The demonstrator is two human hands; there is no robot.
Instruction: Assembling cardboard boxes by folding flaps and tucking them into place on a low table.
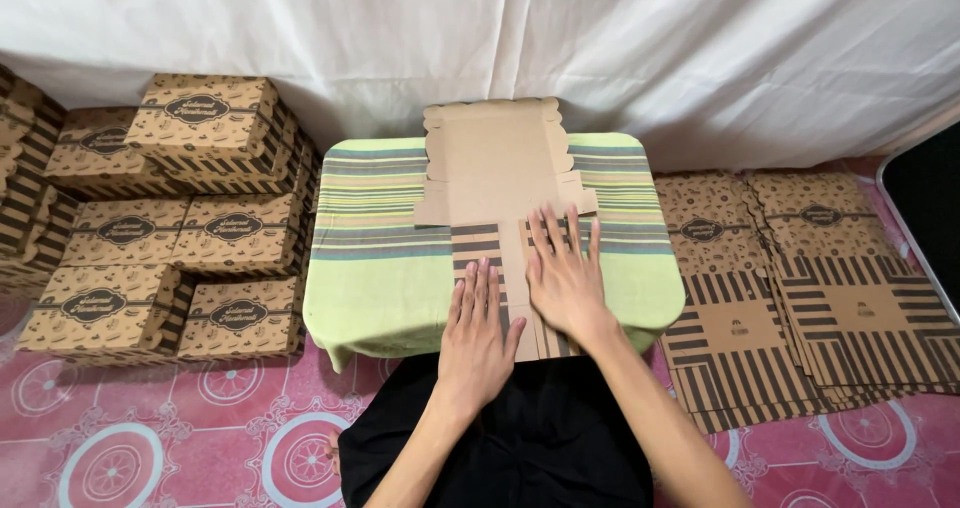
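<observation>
A flat brown cardboard box blank (495, 163) lies on a small table covered with a green striped cloth (375, 268). Its near flaps, printed with dark stripes, are folded inward. My left hand (478, 333) lies flat on the left folded flap, fingers together and pointing away. Just beside it, my right hand (565, 273) presses flat on the right flap with its fingers spread. Neither hand grips anything.
Several assembled brown printed boxes (215, 128) are stacked on the left floor. Flat unfolded blanks (790, 288) lie piled on the right. A white sheet (500, 28) hangs behind. A pink patterned mat (200, 438) covers the floor, and a dark object (925, 208) sits far right.
</observation>
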